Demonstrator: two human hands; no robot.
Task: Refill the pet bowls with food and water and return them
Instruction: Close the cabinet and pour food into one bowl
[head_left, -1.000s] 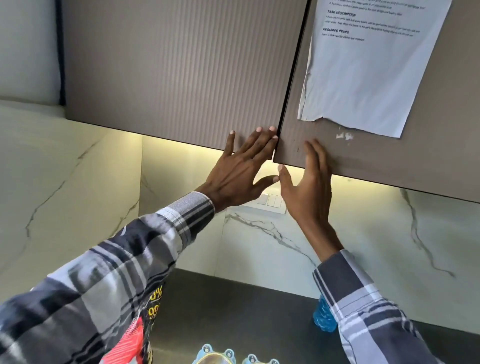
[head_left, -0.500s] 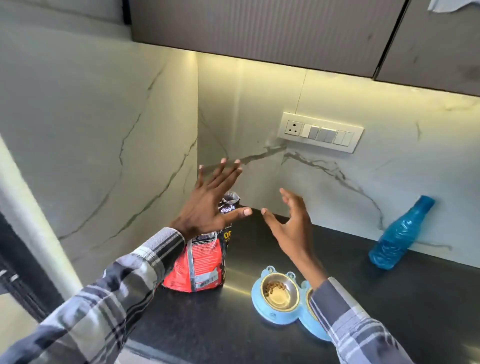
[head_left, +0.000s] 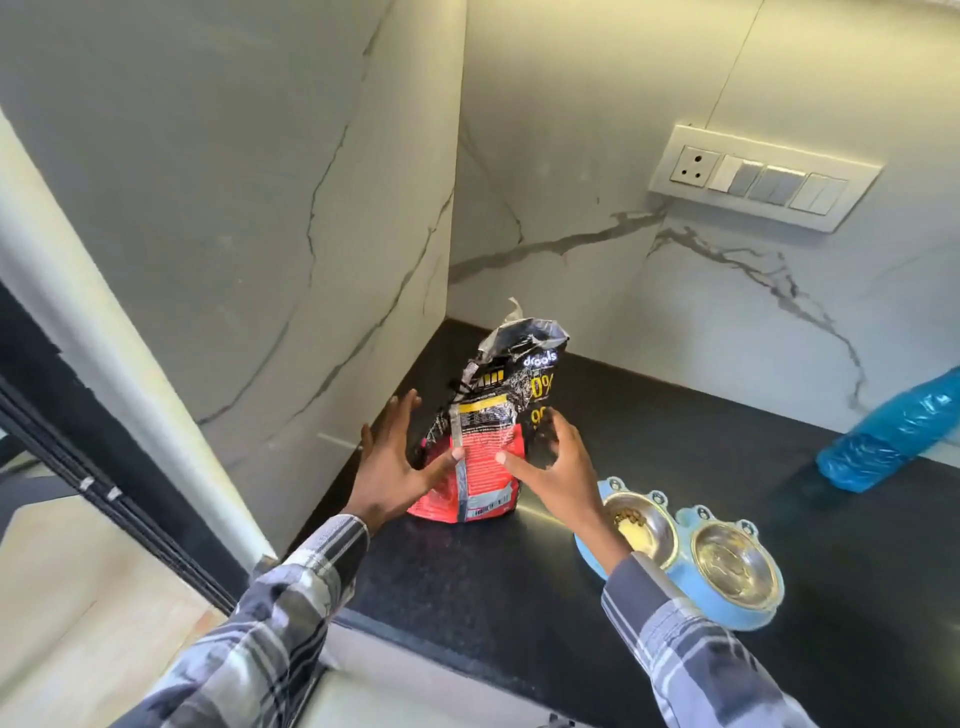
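A red and black pet food bag (head_left: 488, 447) stands upright on the black counter (head_left: 493, 587) near the wall corner, its top crumpled. My left hand (head_left: 395, 462) is spread at the bag's left side, thumb near its front. My right hand (head_left: 556, 462) is at its right side with fingers loosely curved. Neither hand plainly grips the bag. A blue double pet bowl stand (head_left: 748, 618) sits to the right; its left steel bowl (head_left: 641, 525) has some kibble, its right steel bowl (head_left: 730, 564) holds clear liquid or nothing, I cannot tell. A blue water bottle (head_left: 893, 441) lies at the far right.
Marble walls meet in a corner behind the bag. A switch and socket panel (head_left: 763, 176) is on the back wall. The counter's front edge runs below my sleeves, and a floor area lies to the lower left.
My hands came down from the upper cupboard doors to either side of the food bag. My view dropped from the cupboards to the counter.
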